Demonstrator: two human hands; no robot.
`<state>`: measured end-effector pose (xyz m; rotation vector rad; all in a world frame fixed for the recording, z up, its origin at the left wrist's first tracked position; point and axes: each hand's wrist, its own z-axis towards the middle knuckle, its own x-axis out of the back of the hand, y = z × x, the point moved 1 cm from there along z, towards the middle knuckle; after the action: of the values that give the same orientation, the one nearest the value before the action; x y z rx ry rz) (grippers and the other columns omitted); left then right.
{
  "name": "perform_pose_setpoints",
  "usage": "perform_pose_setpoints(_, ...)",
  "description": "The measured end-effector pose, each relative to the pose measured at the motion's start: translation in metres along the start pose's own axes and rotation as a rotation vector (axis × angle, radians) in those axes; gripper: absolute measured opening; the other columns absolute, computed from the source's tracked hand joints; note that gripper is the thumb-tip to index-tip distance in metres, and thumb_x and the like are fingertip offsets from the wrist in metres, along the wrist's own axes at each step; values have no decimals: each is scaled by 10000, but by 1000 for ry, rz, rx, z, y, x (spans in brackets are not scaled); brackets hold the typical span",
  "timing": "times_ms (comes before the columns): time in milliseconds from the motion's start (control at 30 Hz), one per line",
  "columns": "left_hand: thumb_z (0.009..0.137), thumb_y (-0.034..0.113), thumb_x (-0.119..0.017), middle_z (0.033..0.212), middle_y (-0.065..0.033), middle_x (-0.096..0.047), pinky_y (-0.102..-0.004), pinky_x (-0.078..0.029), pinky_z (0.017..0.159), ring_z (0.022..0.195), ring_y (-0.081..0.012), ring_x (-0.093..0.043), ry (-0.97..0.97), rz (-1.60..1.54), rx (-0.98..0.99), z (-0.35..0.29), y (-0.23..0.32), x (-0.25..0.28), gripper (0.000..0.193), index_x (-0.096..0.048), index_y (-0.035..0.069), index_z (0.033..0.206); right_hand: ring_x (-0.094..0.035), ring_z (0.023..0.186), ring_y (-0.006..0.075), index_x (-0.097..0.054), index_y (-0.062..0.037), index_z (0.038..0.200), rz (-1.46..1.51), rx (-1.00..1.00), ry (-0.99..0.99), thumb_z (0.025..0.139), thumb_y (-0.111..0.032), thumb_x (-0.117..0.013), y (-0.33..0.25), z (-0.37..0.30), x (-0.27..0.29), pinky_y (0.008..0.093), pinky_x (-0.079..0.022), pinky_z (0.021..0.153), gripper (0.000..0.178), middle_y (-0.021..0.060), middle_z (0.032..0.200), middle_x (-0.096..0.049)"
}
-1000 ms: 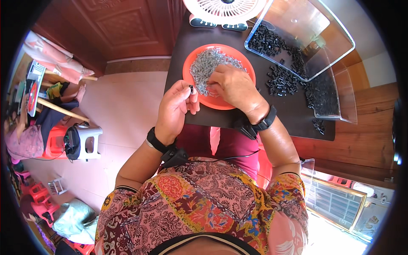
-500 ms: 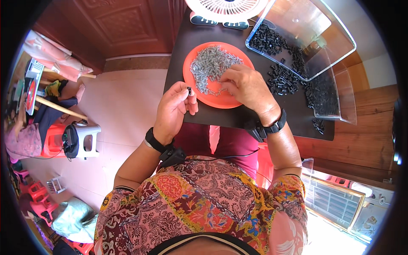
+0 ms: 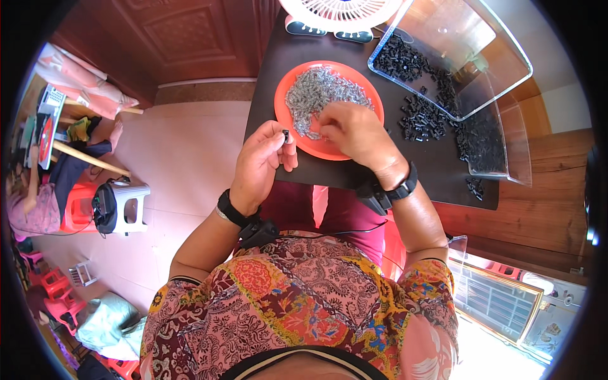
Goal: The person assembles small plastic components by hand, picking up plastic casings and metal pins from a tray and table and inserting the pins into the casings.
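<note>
A small black plastic part (image 3: pixel 286 135) is pinched between the thumb and forefinger of my left hand (image 3: pixel 258 158), just off the left edge of an orange-red plate (image 3: pixel 326 151). A heap of small silvery metal pieces (image 3: pixel 316 92), perhaps springs or screws, covers much of the plate. Over the plate's near right side, my right hand (image 3: pixel 367 136) is closed with thumb and fingertips together. Anything in those fingertips is too small or hidden to make out.
Loose black parts (image 3: pixel 423 120) lie on the dark table (image 3: pixel 392 168) to the right, near a clear plastic bin (image 3: pixel 459 116) tipped on its side. A white fan (image 3: pixel 339 14) stands at the back. Far left, another person (image 3: pixel 38 206) sits near stools.
My right hand has drawn back left and slightly nearer, away from the heap's right part. My left hand stays almost in place, still pinching the black part.
</note>
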<state>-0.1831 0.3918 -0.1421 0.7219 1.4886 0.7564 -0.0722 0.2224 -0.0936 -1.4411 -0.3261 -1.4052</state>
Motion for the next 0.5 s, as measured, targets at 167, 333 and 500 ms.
perform_pose_setpoints(167,949,243,-474,827,-45,-556,-251,-421,620,679,-139,-552,-68,81,34,-1,4,-11,193,-515,54,948,-574,760,74,-648,-13,931,777,-363,-30,862,-63,-652,3,-3,11,233,-469,700,86,23,840,-656)
perform_pose_setpoints(333,959,262,-477,832,-41,-555,-250,-422,620,682,-136,-550,-114,85,49,3,6,-21,224,-518,43,976,-593,772,85,-645,-17,947,1067,-341,29,881,-84,-654,-14,-5,13,232,-485,715,95,21,830,-658)
perform_pose_setpoints(500,968,254,-464,822,-35,-545,-250,-422,625,689,-135,-547,-143,63,54,7,5,-24,220,-516,41,984,-634,744,136,-615,16,924,1184,-189,38,911,-13,-585,-29,-6,12,278,-522,715,43,64,796,-652)
